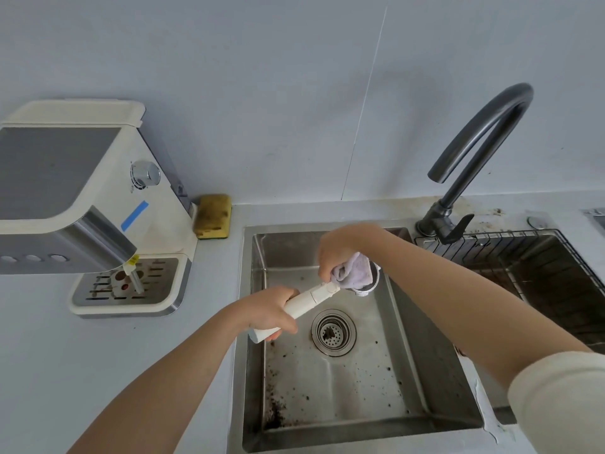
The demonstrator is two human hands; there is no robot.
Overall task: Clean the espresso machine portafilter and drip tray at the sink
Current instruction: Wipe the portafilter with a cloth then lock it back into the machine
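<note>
My left grip clamps portafilter handle, right grip grasps cloth on its basket mid-frame; drip tray at left looks untouched.

No readable text; yellow tag on espresso machine illegible.

Left hand, right hand: tight grips.

Cream-handled portafilter slants above sink; drip tray seated in espresso machine.
</note>
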